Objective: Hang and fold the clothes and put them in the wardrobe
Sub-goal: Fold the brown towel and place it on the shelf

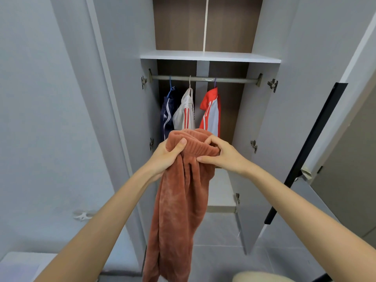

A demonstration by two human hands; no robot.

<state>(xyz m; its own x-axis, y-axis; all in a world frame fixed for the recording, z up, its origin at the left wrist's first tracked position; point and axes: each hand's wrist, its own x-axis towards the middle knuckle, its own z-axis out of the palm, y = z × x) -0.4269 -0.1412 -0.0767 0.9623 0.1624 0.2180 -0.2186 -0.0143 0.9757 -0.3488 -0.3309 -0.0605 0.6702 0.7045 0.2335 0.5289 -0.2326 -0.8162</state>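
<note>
At the centre of the frame our left hand [166,155] and right hand [223,155] both grip the waistband of the rust fleece trousers [179,210], which hang to the lower edge. Behind stands the open grey wardrobe [264,119], with 3 jackets [185,115] on its rail [234,80] under a white shelf [209,57]. Pale floor tiles [219,259] lie below.

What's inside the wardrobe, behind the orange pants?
Three garments hang from the rail: a navy one, a white one and a red-and-grey one. The orange pants, gripped by the left hand and right hand, hide their lower ends and whatever is below.
</note>
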